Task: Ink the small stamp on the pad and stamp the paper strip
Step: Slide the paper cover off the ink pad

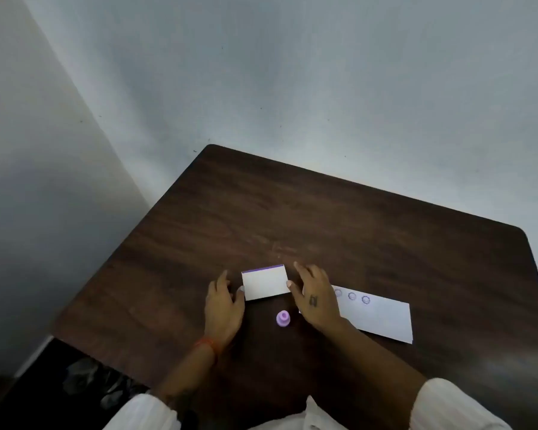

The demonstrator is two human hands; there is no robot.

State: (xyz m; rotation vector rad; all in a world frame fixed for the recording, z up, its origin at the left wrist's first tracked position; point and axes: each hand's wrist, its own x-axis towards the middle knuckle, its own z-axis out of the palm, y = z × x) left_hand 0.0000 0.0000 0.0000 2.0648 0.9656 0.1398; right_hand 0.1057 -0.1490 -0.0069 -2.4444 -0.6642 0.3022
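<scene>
From the head view, we saw both hands flanking the ink pad (265, 282), a small white box with a purple strip along its far edge. Our left hand (223, 305) had its thumb touching the box's left side, our right hand (316, 297) its thumb at the right side, fingers spread and loose, clamped on nothing. The lid looked closed, so we judged the step in hand to be opening the pad. To do it well we would steady the base with 1 hand and lift the lid with the other, keeping the box flat so it did not skid into the stamp (283, 319). That small purple stamp stood upright on the bench (199, 228), free of either hand, just in front of the pad and between our wrists. The paper strip (382, 318) lay to the right, partly under our right hand, with 3 round prints visible near its left end and the rest blank.

The bench was dark wood grain with rounded corners, pushed into a corner of pale, bare walls (292, 72); the light was dim.
</scene>
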